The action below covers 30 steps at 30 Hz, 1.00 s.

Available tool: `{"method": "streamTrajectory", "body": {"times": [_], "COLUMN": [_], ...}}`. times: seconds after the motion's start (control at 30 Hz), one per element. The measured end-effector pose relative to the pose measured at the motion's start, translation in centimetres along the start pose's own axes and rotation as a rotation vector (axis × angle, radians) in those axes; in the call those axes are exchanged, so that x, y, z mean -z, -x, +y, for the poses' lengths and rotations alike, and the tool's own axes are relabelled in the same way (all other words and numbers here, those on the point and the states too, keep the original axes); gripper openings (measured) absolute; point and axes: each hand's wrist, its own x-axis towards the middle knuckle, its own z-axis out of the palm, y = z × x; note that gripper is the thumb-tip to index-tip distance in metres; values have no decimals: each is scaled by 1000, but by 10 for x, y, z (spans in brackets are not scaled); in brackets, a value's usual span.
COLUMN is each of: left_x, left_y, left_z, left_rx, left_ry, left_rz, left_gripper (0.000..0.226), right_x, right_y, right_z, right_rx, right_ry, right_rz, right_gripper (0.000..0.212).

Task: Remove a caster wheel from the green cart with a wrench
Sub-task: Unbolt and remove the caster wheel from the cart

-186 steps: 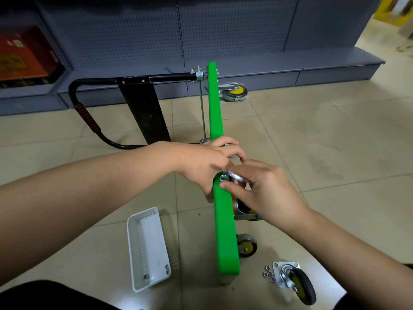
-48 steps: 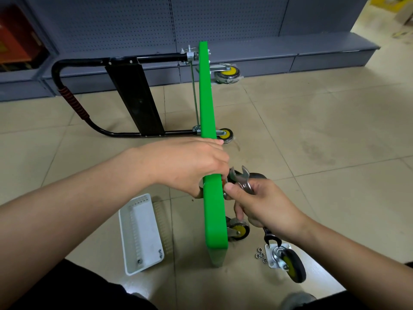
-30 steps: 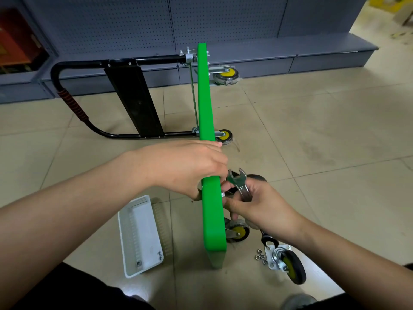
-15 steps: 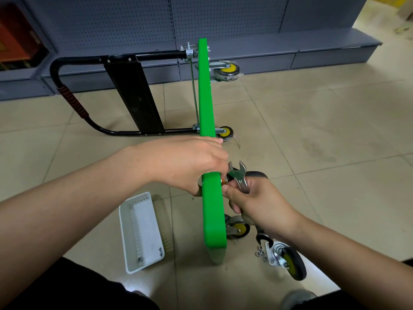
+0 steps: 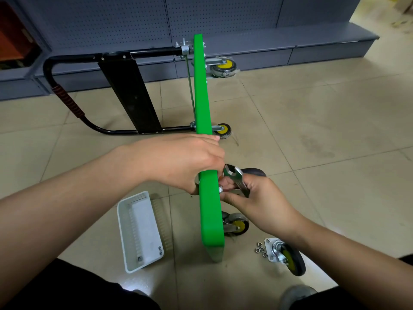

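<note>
Here no label reads; right hand [image 5: 257,202] grips wrench [image 5: 235,179].

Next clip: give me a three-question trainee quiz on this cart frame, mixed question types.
1. True or false: the green cart stands on its edge.
2. What does the right hand hold? A) wrench B) white basket C) nuts
3. Fill in: the loose caster wheel lies on the ____ beside the nuts.

Key: 1 true. 2 A. 3 floor. The left hand grips the cart's upper edge.
</note>
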Motion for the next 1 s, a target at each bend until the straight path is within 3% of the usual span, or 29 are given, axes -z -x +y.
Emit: {"method": "streamTrajectory", "body": {"times": [0.13,0.37,0.53,0.6,0.8,0.9,1.0], "left_x": [0,1,0,-1,-1,-1,-2], "left_y": [1,2,2,1,0,1,1], "left_z": [-1,-1,-2,-2,-3,-2,-3], "left_rx": [-3,-18,-14,-15,-12,-8,-7], "left_ry": [-2,30,26,28,35,39,32], "left_rz": [8,15,5,12,10,7,5], "left_gripper": [29,34,38,37,33,30,31], "right_x": [-3,-3,0,4,14,19,15], "right_y": [0,-4,-7,-9,-13,-10,-7], "right_z": [0,-11,-25,-28,-27,-26,-17], "right_rx": [5,-215,-557,-614,-553,-335,-176], "right_ry": [14,-138,-511,-555,-479,-256,-92], "right_rz": [-6,-54,-40,-74,-147,-174,-136], "right_gripper": [7,9,15,16,21,9,15]}}
